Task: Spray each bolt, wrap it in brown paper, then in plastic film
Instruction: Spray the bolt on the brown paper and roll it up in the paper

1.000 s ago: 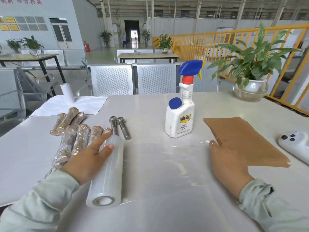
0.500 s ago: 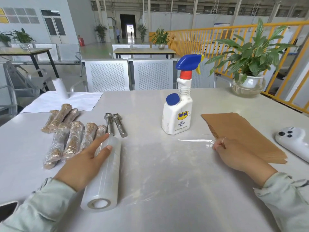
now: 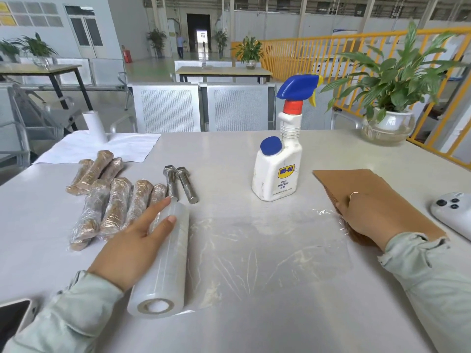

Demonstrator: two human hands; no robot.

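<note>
A dark phone point(image 3: 12, 317) pokes in at the lower left corner, mostly cut off, and a white device point(image 3: 452, 212) runs out of frame on the right. The fingers of the right hand point(image 3: 367, 217) are hard to read: they curl down over the near edge of the brown paper stack point(image 3: 397, 189), so whether they pinch a sheet or the film edge, I cannot tell. That hand lies knuckles up, its wrist angling back toward the body, right where the far right edge of the plastic film sheet point(image 3: 267, 248) meets the paper. The left hand point(image 3: 135, 243) lies flat and released, fingers straight, resting along the film roll point(image 3: 164, 258), its index fingertip reaching toward the two bare bolts point(image 3: 179, 183). The roll lies lengthwise on the tabletop point(image 3: 229, 154), with the clear sheet spread from it to the right, wrinkled and glinting. Those bolts sit side by side just beyond the roll's far end. Left of them, the wrapped bolts point(image 3: 112, 200) lie bundled in a loose group. The spray bottle point(image 3: 283, 149) stands upright beyond the film, between the bolts and the paper.
</note>
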